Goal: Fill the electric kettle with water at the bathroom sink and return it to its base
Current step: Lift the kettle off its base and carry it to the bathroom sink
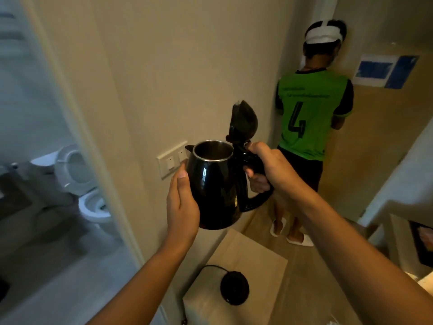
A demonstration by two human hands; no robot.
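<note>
Above the small beige stand [246, 259], holding the glossy black electric kettle [215, 184] aloft, well clear of its round black base [234, 287] lying near the stand's front edge. Right hand [264, 170] wrapping fingers tightly round the handle, thumb by the hinge of the upright open lid [243, 120]; left hand [181, 207] cupping the body's left side, fingers together and flat. Judging the step as carrying out, likely before filling: no water showing inside. Next, turning left through the doorway toward the white toilet [82, 181], keeping the kettle level. Minding 1 person in a green shirt [311, 116] standing far right.
</note>
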